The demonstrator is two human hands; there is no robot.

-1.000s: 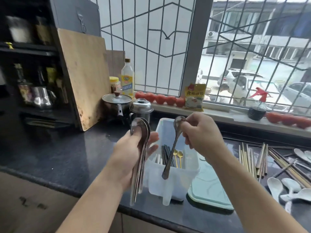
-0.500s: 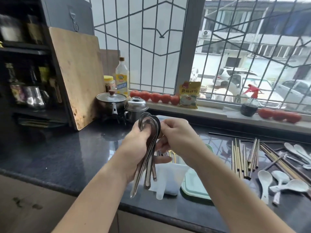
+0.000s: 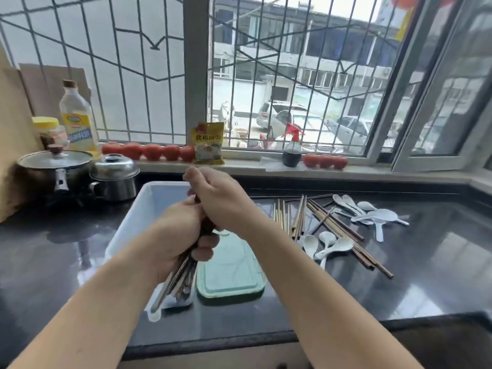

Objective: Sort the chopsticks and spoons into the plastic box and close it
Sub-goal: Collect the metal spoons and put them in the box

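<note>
The left hand [image 3: 175, 235] grips a bundle of metal spoons [image 3: 181, 278] above the plastic box [image 3: 138, 219] on the table [image 3: 399, 288]. The right hand [image 3: 223, 201] clamps the bundle's upper end. Chopsticks [image 3: 298, 217] and white spoons [image 3: 330, 246] lie to the right, beside the green lid [image 3: 231, 272].

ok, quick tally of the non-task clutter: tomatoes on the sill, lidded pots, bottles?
Tomatoes: 8 (5 left of the packet, 3 right of the spray bottle)
Lidded pots: 2
Oil bottle: 1
Spray bottle: 1
Total: 12
</note>
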